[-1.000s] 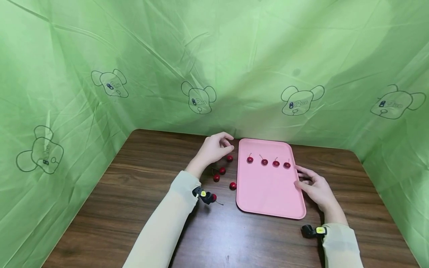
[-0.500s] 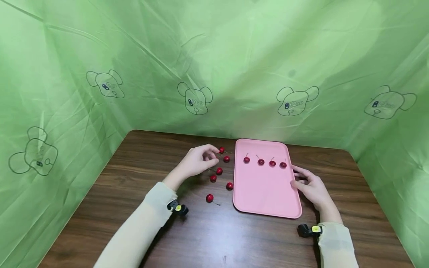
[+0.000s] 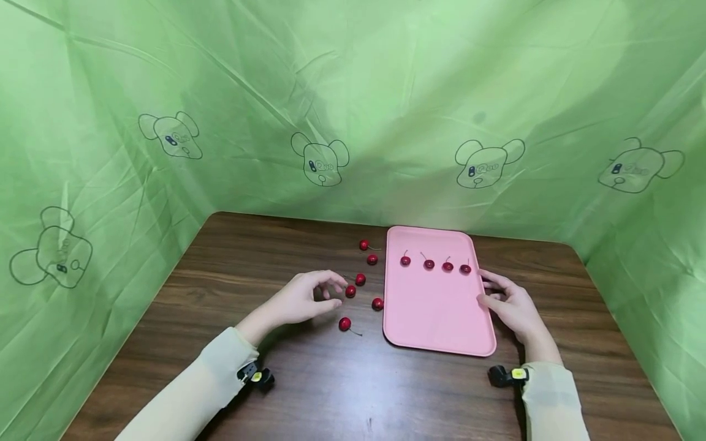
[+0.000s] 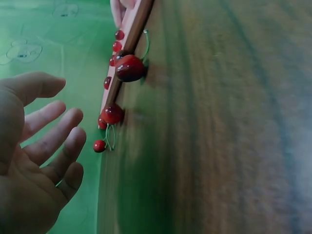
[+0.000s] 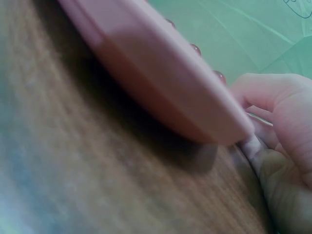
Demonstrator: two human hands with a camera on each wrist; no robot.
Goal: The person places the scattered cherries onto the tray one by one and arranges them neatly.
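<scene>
Empty: our left hand (image 3: pixel 300 301), fingers loosely spread, hovers just beside the loose cherries (image 3: pixel 350 291) on the table (image 3: pixel 220 288). Our right hand (image 3: pixel 510 306) rests fingertips against the pink tray (image 3: pixel 436 318) edge, likely steadying it. Four cherries (image 3: pixel 436 264) lie in a row on the tray.

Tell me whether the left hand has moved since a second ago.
Yes. The left hand has drawn back toward the person: it was up beside the far corner of the pink tray, and now it hovers open by the loose cherries, level with the tray's middle.
</scene>
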